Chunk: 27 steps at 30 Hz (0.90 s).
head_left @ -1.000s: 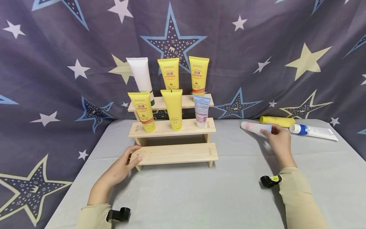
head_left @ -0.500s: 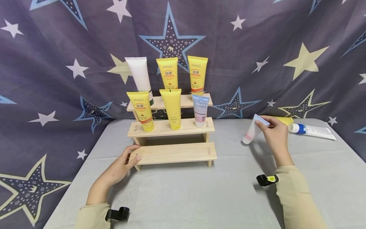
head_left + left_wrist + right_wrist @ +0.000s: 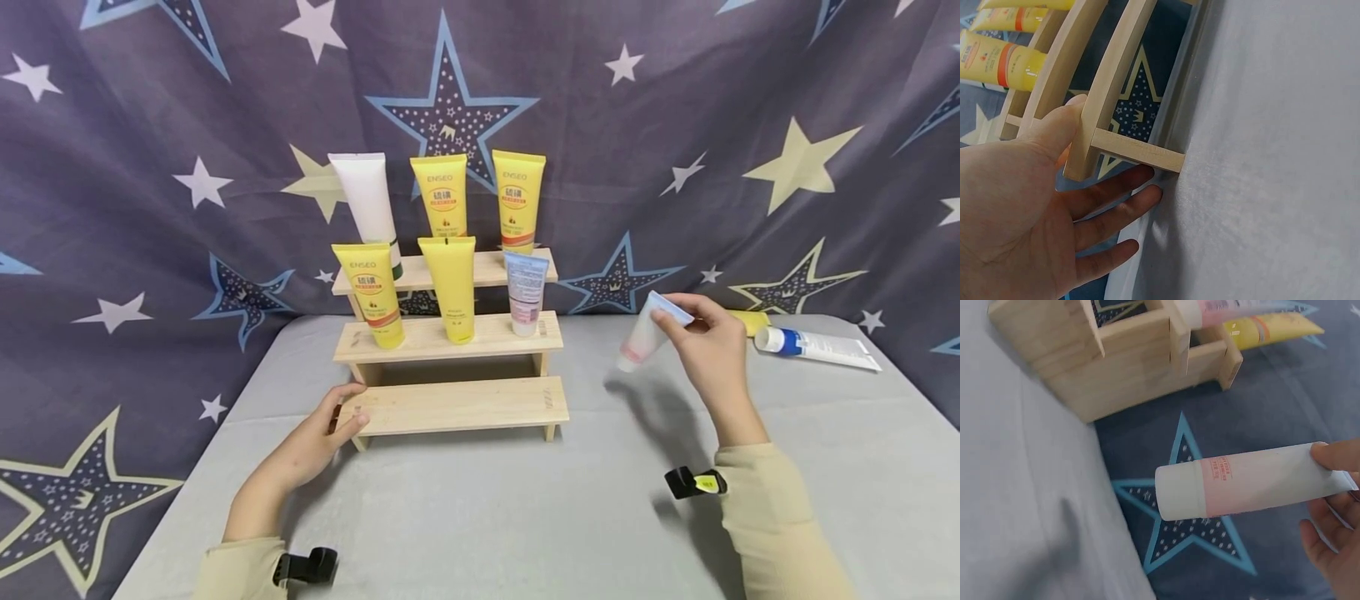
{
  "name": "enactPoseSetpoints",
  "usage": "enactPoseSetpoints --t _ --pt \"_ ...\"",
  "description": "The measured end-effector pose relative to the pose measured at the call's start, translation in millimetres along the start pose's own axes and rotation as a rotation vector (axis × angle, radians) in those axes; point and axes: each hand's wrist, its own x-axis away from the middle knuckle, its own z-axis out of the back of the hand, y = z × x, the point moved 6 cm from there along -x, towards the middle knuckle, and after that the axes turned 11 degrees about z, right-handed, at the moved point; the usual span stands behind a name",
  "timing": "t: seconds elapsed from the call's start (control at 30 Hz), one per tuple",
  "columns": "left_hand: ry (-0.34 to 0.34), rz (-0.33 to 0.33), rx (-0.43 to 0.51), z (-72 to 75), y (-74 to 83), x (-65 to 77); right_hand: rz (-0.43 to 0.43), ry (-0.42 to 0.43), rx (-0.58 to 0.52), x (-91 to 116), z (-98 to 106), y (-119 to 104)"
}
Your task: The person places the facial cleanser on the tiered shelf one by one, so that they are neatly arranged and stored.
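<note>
In the head view, my right hand (image 3: 708, 354) pinches a pale blue-and-pink squeeze tube (image 3: 647, 333) by its flat crimped end. The tube tilts in the air above the table, its white cap (image 3: 1179, 490) lower and pointing left. My left hand (image 3: 311, 437) holds the left end of a three-step wooden display rack (image 3: 457, 406). Its thumb lies over the lowest step, while the other fingers (image 3: 1107, 228) spread beside the step's leg. On the middle step stand two yellow tubes (image 3: 450, 287) and a blue-pink tube (image 3: 527, 292).
The top step carries a white tube (image 3: 363, 196) and two yellow tubes (image 3: 519, 200). At the back right of the grey table (image 3: 487, 517) lie a white tube with a blue band (image 3: 821, 347) and a yellow tube (image 3: 752, 322), partly behind my hand. A star-patterned curtain (image 3: 585, 150) hangs behind.
My right hand has lifted the blue-pink tube off the table and moved it left, turning it from lying flat to steeply tilted, cap down. My left hand stays on the rack.
</note>
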Motion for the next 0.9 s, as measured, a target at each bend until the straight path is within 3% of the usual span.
enactPoseSetpoints --t 0.5,0.9 --pt "0.001 0.01 -0.019 -0.6 0.8 0.9 0.219 0.005 -0.089 10 -11 -43" --pt "0.007 -0.004 -0.009 -0.4 1.1 0.8 0.322 -0.098 -0.108 22 -25 -70"
